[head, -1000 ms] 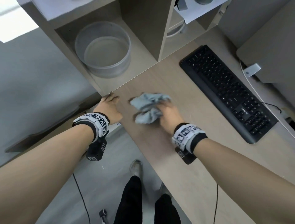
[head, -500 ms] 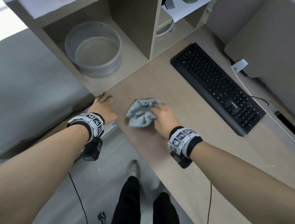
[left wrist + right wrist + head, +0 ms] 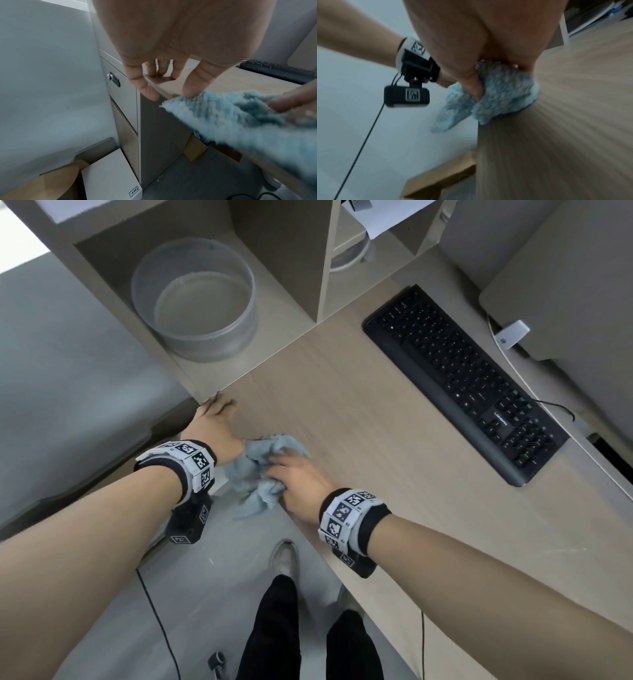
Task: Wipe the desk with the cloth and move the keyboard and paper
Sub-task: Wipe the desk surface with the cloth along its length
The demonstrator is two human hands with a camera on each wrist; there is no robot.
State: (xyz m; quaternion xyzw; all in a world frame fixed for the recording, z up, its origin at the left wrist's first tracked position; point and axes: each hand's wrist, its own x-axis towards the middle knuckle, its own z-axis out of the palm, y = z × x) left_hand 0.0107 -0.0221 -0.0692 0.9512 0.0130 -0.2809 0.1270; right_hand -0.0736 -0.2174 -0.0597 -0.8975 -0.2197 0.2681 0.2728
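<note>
A crumpled light-blue cloth (image 3: 255,474) lies at the desk's (image 3: 376,460) front left edge, part of it hanging over the edge. My right hand (image 3: 294,477) grips it, thumb curled into the bunched cloth (image 3: 501,94). My left hand (image 3: 214,419) rests open on the desk's left corner, just beside the cloth (image 3: 231,119), fingers straight (image 3: 147,88). The black keyboard (image 3: 462,381) lies diagonally at the far right, apart from both hands. A white paper (image 3: 380,217) sticks out of a shelf compartment at the back.
A grey round bin (image 3: 198,299) stands in the shelf cubby behind the left hand. A grey monitor base (image 3: 565,285) and a white adapter (image 3: 512,333) sit beyond the keyboard. A drawer cabinet with a lock (image 3: 114,79) stands under the desk corner. My legs (image 3: 284,628) are below the edge.
My right hand has dragged the cloth toward me and left, up to the desk edge beside my left wrist; the cloth now hangs over the edge. The left hand stays on the corner.
</note>
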